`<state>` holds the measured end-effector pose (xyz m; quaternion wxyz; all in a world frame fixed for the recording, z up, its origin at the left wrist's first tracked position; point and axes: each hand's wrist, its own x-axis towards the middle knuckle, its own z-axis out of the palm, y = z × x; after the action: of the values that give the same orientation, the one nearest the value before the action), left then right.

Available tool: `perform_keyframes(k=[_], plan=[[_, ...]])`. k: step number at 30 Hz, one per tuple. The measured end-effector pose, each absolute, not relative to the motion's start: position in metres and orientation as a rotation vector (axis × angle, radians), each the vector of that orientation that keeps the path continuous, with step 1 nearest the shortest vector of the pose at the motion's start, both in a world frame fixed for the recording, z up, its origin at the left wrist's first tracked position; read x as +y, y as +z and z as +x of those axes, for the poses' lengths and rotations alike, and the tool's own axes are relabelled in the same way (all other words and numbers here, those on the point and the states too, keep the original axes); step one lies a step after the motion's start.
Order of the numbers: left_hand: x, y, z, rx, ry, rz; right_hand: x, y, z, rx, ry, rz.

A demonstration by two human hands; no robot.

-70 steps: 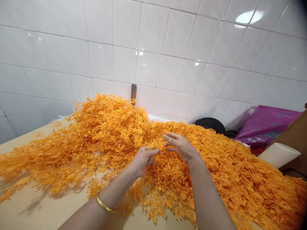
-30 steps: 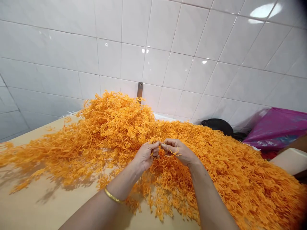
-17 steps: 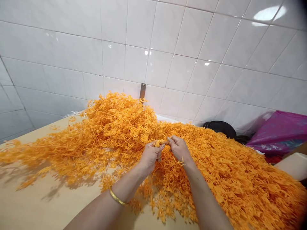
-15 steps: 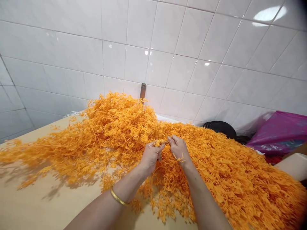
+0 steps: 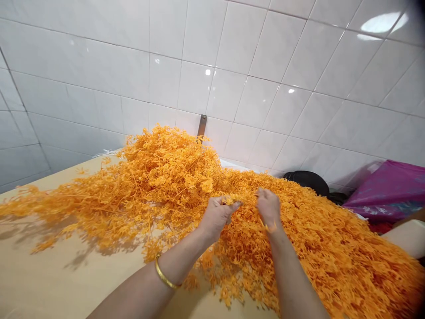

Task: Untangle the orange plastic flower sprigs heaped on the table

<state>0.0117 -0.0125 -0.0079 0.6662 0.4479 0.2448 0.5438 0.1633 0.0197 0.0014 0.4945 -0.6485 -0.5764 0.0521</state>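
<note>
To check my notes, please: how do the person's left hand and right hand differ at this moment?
The left hand has a gold bangle at its wrist, while the right hand has a bare wrist. The left hand closes on a tuft of orange strands, while the right hand's fingertips are hidden among them. Both hands are ungloved and touch the same orange mass.

White wall tiles (image 5: 232, 66), magenta plastic bag (image 5: 388, 190)

Pale tan bench (image 5: 63, 274), mostly covered by tangled orange strands (image 5: 169, 177), piled highest toward back, thinning out at left.
</note>
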Motion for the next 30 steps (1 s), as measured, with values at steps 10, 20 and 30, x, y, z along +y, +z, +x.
perform_keyframes(k=[10, 20, 30], plan=[[-0.002, -0.025, 0.012, 0.787, 0.984, 0.986, -0.001, 0.029, 0.166, -1.704, 0.277, -1.423], [-0.004, -0.027, 0.012, 0.744, 0.964, 1.101, -0.006, 0.024, 0.144, -2.013, 0.786, -1.287], [-0.006, -0.028, 0.015, 0.701, 1.102, 1.142, 0.020, -0.002, 0.152, -1.352, 0.718, -1.249]])
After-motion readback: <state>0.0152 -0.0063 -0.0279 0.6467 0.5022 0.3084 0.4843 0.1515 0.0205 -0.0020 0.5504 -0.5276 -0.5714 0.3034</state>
